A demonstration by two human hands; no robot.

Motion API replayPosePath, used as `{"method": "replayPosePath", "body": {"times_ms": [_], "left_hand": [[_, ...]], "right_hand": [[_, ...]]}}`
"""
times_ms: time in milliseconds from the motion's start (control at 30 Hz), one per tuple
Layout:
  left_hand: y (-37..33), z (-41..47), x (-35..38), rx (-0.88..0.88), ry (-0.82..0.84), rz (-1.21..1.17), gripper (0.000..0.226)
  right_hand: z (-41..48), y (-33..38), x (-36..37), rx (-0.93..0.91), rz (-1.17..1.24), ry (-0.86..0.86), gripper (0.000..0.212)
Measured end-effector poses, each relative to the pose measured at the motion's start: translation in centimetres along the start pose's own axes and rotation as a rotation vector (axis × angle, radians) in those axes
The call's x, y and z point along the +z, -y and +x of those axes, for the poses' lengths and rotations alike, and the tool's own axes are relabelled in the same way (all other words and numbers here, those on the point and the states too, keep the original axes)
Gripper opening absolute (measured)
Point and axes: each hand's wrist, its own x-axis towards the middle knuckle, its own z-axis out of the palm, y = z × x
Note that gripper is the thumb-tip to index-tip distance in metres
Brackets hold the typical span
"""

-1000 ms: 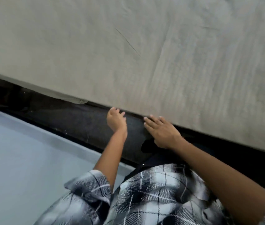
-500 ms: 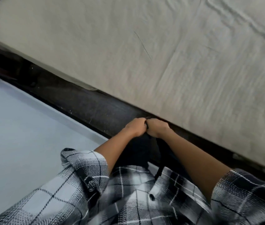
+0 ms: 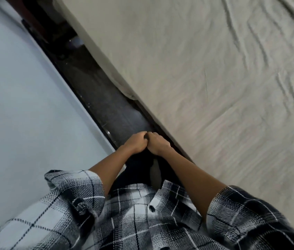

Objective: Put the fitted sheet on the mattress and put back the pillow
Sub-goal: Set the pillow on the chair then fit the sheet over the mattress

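The mattress (image 3: pixel 214 87) fills the right side of the head view, covered by a pale beige fitted sheet (image 3: pixel 178 51) with wrinkles toward the upper right. The sheet's loose lower edge (image 3: pixel 127 93) hangs over the mattress side. My left hand (image 3: pixel 136 144) and my right hand (image 3: pixel 158 145) are curled into fists and pressed knuckle to knuckle just left of the mattress edge. I see nothing held in either fist. No pillow is in view.
A dark strip of bed frame or floor (image 3: pixel 106 105) runs diagonally between the mattress and a pale blue wall (image 3: pixel 25 105) on the left. My plaid shirt (image 3: pixel 124 213) fills the bottom of the view.
A second ago both hands were open at the mattress edge; they have since curled into fists and met. The view has swung, so the mattress edge now runs more steeply.
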Motion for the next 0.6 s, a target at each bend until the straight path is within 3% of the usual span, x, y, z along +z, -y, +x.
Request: {"method": "replayPosePath", "body": {"times_ms": [333,600], "left_hand": [[4.9,3.9,-10.2,0.016,-0.068,0.145,0.043],[7.0,11.8,-16.9,0.002,-0.009,0.258,0.047]], "right_hand": [[7.8,8.6,-2.0,-0.072,0.02,-0.027,0.045],[17.2,11.6,-3.3,-0.035,0.036,-0.063,0.052]]}}
